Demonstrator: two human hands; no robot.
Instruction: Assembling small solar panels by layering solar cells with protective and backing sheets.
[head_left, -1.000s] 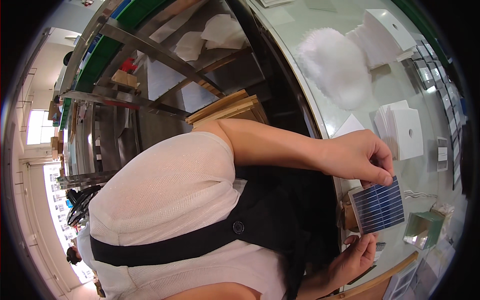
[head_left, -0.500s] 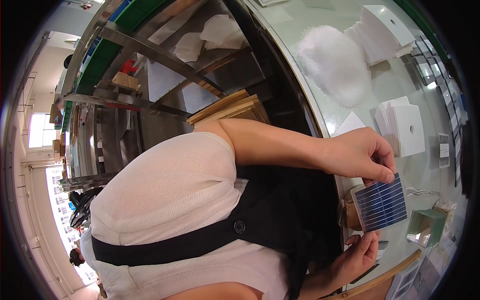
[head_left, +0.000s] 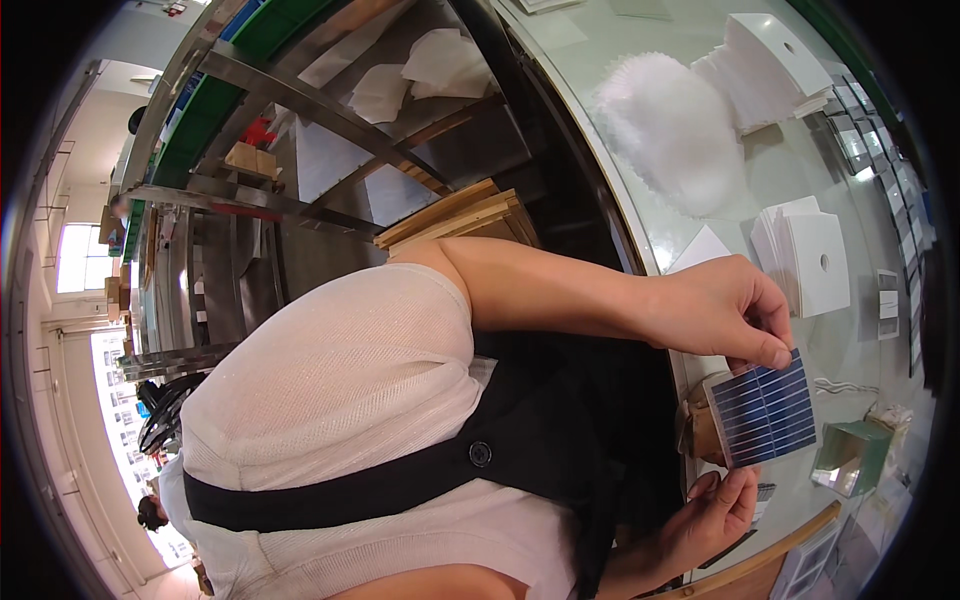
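My left hand point(head_left: 735, 310) pinches a small blue solar panel point(head_left: 768, 412) by its edge, thumb on top. The panel is a flat square with thin pale lines across its face, held tilted above the table. At the opposite edge, the curled fingers of my right hand point(head_left: 715, 515) meet the panel's corner. The rest of that hand's grip is partly hidden. Behind the panel, close to the table edge, a brown wrapped bundle point(head_left: 704, 430) shows in part.
On the glossy table point(head_left: 640, 150) lie a fluffy white heap point(head_left: 670, 125), stacks of white cards point(head_left: 822, 262), and rows of dark panels point(head_left: 865, 140). A greenish open box point(head_left: 852, 458) stands near the panel. Wooden boards point(head_left: 465, 215) and a metal rack point(head_left: 300, 110) are beside me.
The solar panel has shifted very slightly, still between both hands. My arms have hardly moved.
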